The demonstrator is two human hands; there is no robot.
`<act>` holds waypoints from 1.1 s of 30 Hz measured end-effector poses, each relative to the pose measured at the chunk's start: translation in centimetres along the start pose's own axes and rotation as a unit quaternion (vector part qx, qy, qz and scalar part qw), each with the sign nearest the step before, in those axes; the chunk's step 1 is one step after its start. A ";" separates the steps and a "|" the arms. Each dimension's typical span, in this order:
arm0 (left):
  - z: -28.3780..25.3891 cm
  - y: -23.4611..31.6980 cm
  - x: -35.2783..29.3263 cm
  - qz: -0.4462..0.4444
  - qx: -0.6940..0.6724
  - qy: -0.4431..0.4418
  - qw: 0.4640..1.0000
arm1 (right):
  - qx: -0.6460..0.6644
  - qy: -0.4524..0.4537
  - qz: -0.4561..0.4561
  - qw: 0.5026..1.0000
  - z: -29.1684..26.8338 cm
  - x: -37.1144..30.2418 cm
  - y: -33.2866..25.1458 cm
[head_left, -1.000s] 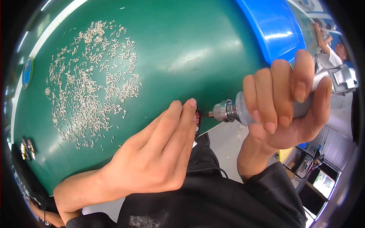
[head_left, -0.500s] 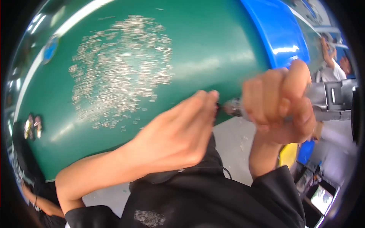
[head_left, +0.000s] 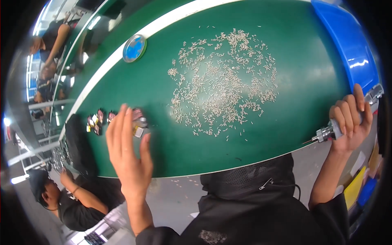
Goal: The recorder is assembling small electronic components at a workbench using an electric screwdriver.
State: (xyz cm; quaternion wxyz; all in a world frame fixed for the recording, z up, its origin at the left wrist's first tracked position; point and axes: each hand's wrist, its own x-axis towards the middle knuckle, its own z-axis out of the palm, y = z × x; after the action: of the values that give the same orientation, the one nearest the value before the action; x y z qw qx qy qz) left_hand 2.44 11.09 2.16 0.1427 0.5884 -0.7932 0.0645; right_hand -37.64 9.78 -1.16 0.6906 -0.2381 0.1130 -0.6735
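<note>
My right hand (head_left: 350, 120) is wrapped round a power screwdriver (head_left: 326, 134) with a silver chuck at the right end of the green table (head_left: 314, 102). Its thin bit points left over the table's front edge. At the left, my left hand (head_left: 130, 153) reaches over the table with its fingers stretched out and the thumb apart. Beside its fingertips lies a small grey and dark red part (head_left: 139, 127), partly hidden by the fingers. I see no grip on it. More small black, pink and yellow parts (head_left: 95, 122) lie just left of the hand.
Many small pale pins (head_left: 224, 85) lie scattered mid-table. A round dish with blue contents (head_left: 134, 48) stands at the far left edge, and a blue tray (head_left: 355, 49) at the far right. A seated person in a dark cap (head_left: 67, 196) works at the lower left.
The view has swung left. My left hand has moved away from the screwdriver's tip to the small parts at the left, its fingers now spread. My right hand still holds the screwdriver.
</note>
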 end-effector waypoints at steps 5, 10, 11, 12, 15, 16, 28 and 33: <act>0.9 0.2 2.7 0.025 0.001 0.015 1.000 | 0.016 0.017 -0.002 1.000 -0.5 -0.9 1.4; 3.6 0.2 6.3 0.073 -0.079 0.039 0.993 | 0.048 0.012 -0.023 0.999 -0.8 -1.5 2.2; 4.0 0.2 6.6 0.074 -0.076 0.040 0.994 | 0.055 0.009 -0.023 0.998 -0.7 -1.5 2.3; 4.4 0.3 7.0 0.073 -0.069 0.033 0.994 | 0.055 0.011 -0.025 0.998 -0.6 -1.5 2.3; 5.1 0.6 8.1 0.078 -0.065 0.031 0.994 | 0.055 0.014 -0.028 0.998 -0.4 -1.5 2.2; 5.2 0.6 8.4 0.090 -0.059 0.031 0.994 | 0.057 0.017 -0.027 0.998 -0.4 -1.4 2.3; 6.1 -0.2 8.7 0.069 -0.090 0.051 0.992 | 0.057 0.010 -0.015 0.998 -0.8 -1.4 2.1; 5.8 -0.1 8.6 0.067 -0.122 0.049 0.989 | 0.044 0.004 -0.009 0.999 -1.0 -1.5 2.1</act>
State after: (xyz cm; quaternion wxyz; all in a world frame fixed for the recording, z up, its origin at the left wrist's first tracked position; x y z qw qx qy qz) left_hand -0.62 1.64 -0.73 0.2474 0.5079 -0.8251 0.0050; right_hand -36.33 11.01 -3.26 0.6940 -0.2058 0.0835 -0.6849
